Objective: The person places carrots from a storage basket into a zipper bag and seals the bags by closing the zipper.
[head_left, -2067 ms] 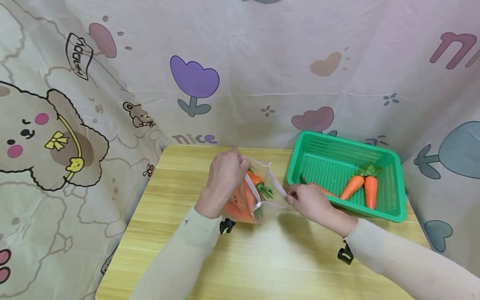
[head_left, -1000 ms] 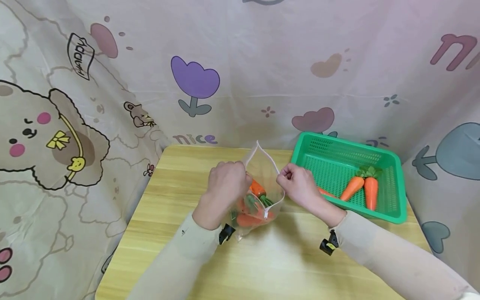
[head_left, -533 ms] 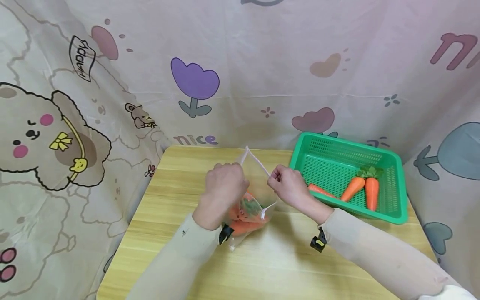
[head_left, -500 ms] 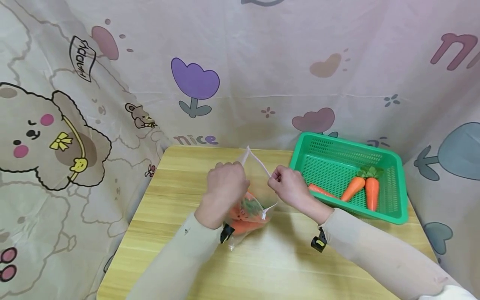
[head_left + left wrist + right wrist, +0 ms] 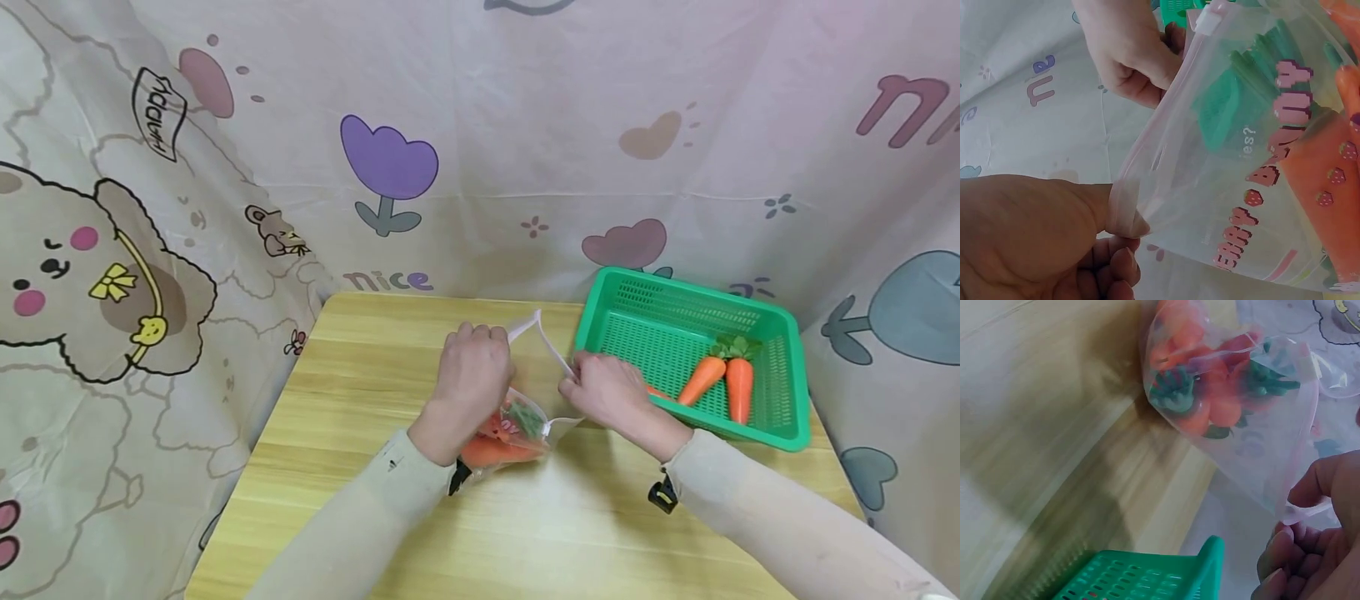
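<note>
A clear zip bag (image 5: 1172, 181) with pink printed letters hangs between the two hands, its mouth spread apart. Several carrots (image 5: 1222, 412) with green tops lie in its lower part. My left hand (image 5: 472, 375) pinches one side of the bag's rim between thumb and forefinger, as the left wrist view shows. Across from it, my right hand (image 5: 611, 392) pinches the other side of the rim near the green basket. A white slider (image 5: 1210, 22) sits at one end of the zip, on the near side in the head view.
The green perforated basket (image 5: 791, 375) stands at the right back of the wooden table (image 5: 360, 358). Two carrots (image 5: 739, 390) lie in it, and part of another shows beside the right hand. A printed cloth (image 5: 487, 167) hangs behind the table.
Both hands have shifted right with the bag in the last half second, the right hand closer to the basket. The carrots in the bag sit lower than two seconds ago.
</note>
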The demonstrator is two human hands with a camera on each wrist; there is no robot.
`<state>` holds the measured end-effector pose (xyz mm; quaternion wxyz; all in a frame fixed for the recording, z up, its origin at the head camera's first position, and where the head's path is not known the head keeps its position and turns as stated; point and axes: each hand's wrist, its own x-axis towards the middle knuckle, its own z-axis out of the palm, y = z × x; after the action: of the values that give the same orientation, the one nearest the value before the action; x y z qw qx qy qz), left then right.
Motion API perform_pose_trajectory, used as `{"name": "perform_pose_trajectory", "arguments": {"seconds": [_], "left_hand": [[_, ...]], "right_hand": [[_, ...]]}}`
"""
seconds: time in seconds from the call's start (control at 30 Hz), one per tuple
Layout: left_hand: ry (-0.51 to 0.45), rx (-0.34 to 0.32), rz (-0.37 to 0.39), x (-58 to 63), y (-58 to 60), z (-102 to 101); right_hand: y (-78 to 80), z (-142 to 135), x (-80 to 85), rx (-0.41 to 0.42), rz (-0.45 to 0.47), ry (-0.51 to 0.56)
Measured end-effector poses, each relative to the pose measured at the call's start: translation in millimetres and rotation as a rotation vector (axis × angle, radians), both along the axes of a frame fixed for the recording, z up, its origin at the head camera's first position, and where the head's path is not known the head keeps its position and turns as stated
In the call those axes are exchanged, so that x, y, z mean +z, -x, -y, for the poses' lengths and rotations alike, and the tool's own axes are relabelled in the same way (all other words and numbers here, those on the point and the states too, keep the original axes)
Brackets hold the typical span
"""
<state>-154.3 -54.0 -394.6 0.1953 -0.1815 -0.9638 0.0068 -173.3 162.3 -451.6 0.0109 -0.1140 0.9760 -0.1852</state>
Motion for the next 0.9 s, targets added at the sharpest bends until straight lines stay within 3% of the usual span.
{"name": "perform_pose_trajectory", "arguments": {"seconds": [0.37,0.57,0.77,0.9], "left_hand": [[-0.065,-0.056,-0.025,-6.0,0.5,5],[-0.097,-0.06,-0.038,-5.8,0.3,8],[-0.117,-0.068,-0.037,-5.7,-0.6,9],[-0.124,-0.068,0.008,-4.7,-0.6,9]], "right_hand": [[6.2,-15,-2.1,0.021,-0.049,0.04],[14.5,-57,8.7,0.122,-0.155,0.054],[40.6,-129,12.3,0.287,-0.344,-0.146],[59.0,-176,6.3,0.343,-0.306,-0.382]]}}
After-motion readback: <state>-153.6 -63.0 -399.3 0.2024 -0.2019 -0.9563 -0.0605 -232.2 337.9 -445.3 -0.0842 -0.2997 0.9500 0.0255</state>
